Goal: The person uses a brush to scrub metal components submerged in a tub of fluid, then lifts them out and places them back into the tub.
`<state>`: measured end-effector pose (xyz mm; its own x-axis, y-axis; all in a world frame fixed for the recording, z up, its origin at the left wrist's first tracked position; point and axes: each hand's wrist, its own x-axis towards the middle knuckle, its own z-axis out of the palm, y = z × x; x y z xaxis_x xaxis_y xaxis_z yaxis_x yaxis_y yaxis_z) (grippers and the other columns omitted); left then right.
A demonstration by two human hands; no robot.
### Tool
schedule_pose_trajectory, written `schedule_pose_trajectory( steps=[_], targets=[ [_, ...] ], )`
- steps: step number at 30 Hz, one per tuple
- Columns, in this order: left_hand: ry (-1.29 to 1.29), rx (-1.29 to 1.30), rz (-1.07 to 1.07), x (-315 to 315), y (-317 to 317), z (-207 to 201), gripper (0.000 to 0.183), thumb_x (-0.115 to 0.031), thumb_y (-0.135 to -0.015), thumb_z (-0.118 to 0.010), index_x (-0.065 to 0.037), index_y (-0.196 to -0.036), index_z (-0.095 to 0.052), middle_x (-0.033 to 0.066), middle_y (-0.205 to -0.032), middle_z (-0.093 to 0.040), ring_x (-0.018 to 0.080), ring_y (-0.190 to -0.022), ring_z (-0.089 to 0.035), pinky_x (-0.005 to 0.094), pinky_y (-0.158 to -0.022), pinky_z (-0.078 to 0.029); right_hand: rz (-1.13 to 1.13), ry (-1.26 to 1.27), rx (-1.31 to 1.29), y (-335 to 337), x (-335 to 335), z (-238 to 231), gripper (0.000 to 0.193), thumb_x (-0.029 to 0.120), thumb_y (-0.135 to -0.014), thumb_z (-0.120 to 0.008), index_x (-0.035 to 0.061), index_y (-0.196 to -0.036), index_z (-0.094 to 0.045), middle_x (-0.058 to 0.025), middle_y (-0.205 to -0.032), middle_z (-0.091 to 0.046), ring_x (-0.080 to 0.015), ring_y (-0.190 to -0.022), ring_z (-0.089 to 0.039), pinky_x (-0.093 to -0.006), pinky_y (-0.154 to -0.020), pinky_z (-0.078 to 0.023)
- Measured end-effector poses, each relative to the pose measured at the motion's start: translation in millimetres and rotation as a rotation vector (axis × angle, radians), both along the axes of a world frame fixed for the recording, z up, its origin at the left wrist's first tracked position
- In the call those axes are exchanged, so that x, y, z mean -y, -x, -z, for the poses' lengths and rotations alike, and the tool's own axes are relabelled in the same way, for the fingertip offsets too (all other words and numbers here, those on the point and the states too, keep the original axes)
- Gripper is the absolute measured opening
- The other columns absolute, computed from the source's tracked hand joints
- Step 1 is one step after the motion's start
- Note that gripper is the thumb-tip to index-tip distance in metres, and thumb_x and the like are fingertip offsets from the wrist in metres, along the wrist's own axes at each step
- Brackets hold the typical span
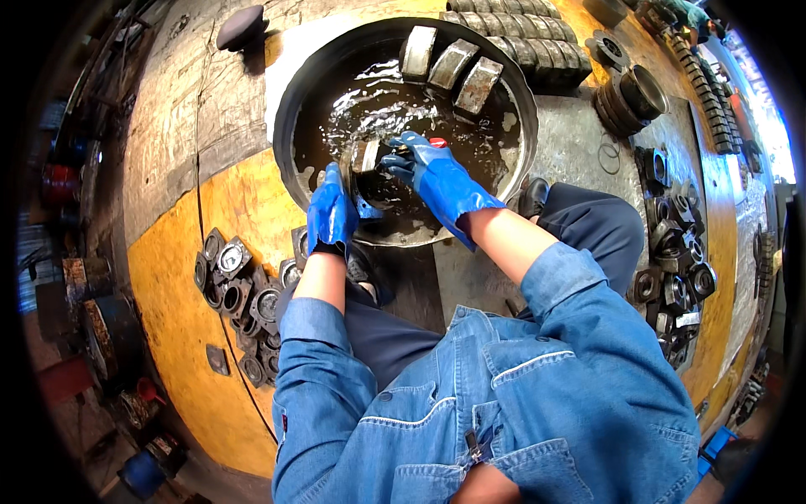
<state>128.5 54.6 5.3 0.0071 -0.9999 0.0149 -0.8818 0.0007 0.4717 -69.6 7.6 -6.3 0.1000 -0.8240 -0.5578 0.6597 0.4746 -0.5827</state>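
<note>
A wide round metal basin [283, 118] of murky brown liquid stands before me. Over its near left part, my left hand [333, 212], in a blue rubber glove, is closed on the side of a curved metal block [366, 156]. My right hand [438, 178], gloved the same way, curls its fingers just right of that block. It grips a dark tool with a red end [437, 143]; the glove hides most of it, so its exact kind does not show. Three similar blocks [453, 65] lean at the basin's far right rim, partly over the liquid.
Rows of metal blocks [537, 50] are stacked beyond the basin. Dark cylinders [642, 92] stand to its right. Flanged metal parts lie in piles at left [239, 281] and right [676, 252]. A dark padded stool [241, 28] is at the far left. My knees flank the basin's near side.
</note>
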Motion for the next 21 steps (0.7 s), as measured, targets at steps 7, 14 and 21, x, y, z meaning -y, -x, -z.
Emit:
schedule_pose_trajectory(
  steps=[7,14,21],
  targets=[
    [-0.079,0.0,0.004,1.6,-2.0,-6.9,0.043,-0.009,-0.105,-0.046,-0.004,-0.148,-0.052,0.0335,-0.127,-0.067,0.0498,-0.119,-0.066,0.0533,-0.099,-0.054,-0.447,0.297,-0.471,6.4,-53.7,-26.2,0.04,0.031,-0.107,-0.063,-0.0009,-0.131,-0.07,-0.0108,-0.109,-0.077,-0.0163,-0.093,-0.075,-0.0304,-0.084,-0.06],
    [-0.099,0.045,-0.028,0.5,5.5,-18.1,0.04,-0.009,-0.103,-0.054,-0.002,-0.142,-0.055,0.0338,-0.123,-0.068,0.0501,-0.117,-0.066,0.0542,-0.096,-0.054,-0.844,0.454,-0.975,37.7,-57.4,-27.4,0.029,0.032,-0.097,-0.067,0.0039,-0.094,-0.073,-0.0116,-0.074,-0.068,-0.0177,-0.067,-0.06,-0.0374,-0.07,-0.053],
    [-0.061,0.036,-0.003,0.2,3.0,-11.9,0.038,-0.008,-0.107,-0.049,0.0,-0.143,-0.055,0.0342,-0.122,-0.069,0.05,-0.117,-0.066,0.053,-0.095,-0.054,-0.462,0.186,-1.024,85.3,-26.6,11.9,0.044,0.047,-0.103,-0.065,0.0045,-0.094,-0.074,-0.0011,-0.079,-0.071,-0.0112,-0.072,-0.059,-0.0311,-0.07,-0.051]
  ],
)
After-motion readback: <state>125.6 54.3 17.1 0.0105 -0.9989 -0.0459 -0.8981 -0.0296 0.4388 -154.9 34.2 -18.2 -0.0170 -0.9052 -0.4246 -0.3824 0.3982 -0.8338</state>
